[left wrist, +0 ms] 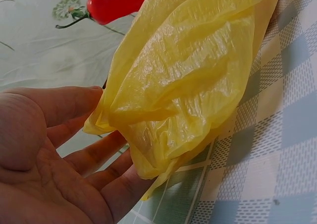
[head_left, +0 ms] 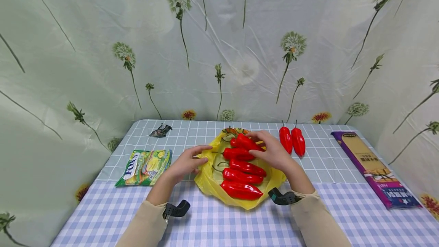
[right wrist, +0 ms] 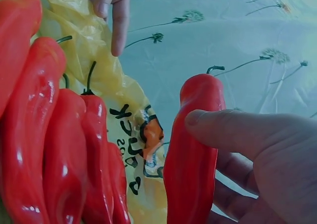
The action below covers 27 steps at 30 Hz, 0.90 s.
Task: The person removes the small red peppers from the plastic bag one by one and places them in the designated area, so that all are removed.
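The right hand (head_left: 272, 151) is holding a red pepper (right wrist: 190, 154) in its grip while the left hand (head_left: 186, 163), fingers relaxed, is touching the yellow bag (left wrist: 188, 80), whose slippery edge could slide away.

Checked table (head_left: 212, 224), bag (head_left: 205, 184), peppers (head_left: 292, 140)

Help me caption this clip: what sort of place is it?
Probably a staged tabletop set: a checked blue-and-white tablecloth, a pale dandelion-print fabric backdrop, and groceries such as glossy red peppers on a yellow plastic bag.
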### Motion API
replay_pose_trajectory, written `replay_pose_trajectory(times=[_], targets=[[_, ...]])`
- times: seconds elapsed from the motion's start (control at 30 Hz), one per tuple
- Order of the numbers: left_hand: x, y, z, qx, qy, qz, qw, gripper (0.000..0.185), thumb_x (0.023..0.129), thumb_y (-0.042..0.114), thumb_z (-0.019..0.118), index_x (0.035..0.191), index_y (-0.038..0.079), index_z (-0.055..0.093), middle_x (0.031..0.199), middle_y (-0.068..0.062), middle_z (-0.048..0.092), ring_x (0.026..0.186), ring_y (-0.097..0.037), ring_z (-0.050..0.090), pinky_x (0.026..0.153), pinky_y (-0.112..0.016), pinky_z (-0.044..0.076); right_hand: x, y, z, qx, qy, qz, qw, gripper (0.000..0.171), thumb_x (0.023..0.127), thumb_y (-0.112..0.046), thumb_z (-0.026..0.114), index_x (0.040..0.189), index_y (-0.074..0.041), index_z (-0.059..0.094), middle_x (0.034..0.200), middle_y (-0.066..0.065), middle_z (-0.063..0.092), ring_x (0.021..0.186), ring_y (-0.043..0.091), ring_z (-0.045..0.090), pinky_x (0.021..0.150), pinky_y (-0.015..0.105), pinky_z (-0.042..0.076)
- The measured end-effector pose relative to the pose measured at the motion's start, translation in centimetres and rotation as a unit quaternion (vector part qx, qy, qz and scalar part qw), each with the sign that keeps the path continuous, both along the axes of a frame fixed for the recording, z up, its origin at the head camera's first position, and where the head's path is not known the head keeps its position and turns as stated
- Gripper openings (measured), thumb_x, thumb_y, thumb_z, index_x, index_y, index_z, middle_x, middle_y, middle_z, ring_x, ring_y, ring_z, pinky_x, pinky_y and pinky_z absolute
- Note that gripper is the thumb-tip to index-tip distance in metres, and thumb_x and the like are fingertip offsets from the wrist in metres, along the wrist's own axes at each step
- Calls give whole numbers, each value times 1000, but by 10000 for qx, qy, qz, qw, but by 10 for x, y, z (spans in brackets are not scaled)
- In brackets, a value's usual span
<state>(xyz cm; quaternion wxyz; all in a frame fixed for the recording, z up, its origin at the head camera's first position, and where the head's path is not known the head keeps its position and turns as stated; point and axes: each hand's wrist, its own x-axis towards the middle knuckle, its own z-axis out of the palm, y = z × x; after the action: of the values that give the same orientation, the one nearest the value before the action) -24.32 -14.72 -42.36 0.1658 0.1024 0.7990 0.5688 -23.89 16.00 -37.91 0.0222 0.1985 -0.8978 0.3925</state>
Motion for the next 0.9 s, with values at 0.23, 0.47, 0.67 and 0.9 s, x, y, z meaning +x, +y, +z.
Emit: replay_pose_trajectory(times=[0.23, 0.47, 0.67, 0.9], targets=[[0, 1, 0, -9, -3, 7, 10000, 44, 98, 13, 61, 141, 18, 56, 148, -11, 51, 94, -18, 59, 65, -27, 50, 0, 6, 3, -177, 166, -159, 9996, 53, 86, -8, 76, 135, -13, 57, 121, 12, 61, 112, 32, 64, 89, 46, 58], [1, 1, 1, 8, -1, -13, 10000, 44, 98, 13, 61, 142, 18, 56, 148, -11, 51, 93, -17, 59, 64, -27, 49, -1, 11, 5, -288, 498, -344, 9978, 54, 85, -9, 77, 135, -13, 58, 121, 12, 59, 109, 28, 60, 89, 47, 58], [0, 0, 1, -1, -19, -6, 10000, 44, 98, 13, 61, 141, 18, 56, 147, -11, 51, 92, -18, 58, 63, -26, 49, -4, 18, 8, -422, 637, -582, 9954, 56, 87, -11, 76, 138, -12, 55, 134, 14, 58, 118, 32, 59, 92, 49, 57], [1, 1, 1, -22, -31, 25, 10000, 44, 98, 14, 62, 141, 19, 57, 146, -11, 52, 92, -18, 58, 63, -26, 49, -5, 25, 9, -433, 410, -957, 9936, 59, 90, -16, 74, 144, -15, 49, 140, 18, 58, 115, 39, 63, 92, 51, 56]])
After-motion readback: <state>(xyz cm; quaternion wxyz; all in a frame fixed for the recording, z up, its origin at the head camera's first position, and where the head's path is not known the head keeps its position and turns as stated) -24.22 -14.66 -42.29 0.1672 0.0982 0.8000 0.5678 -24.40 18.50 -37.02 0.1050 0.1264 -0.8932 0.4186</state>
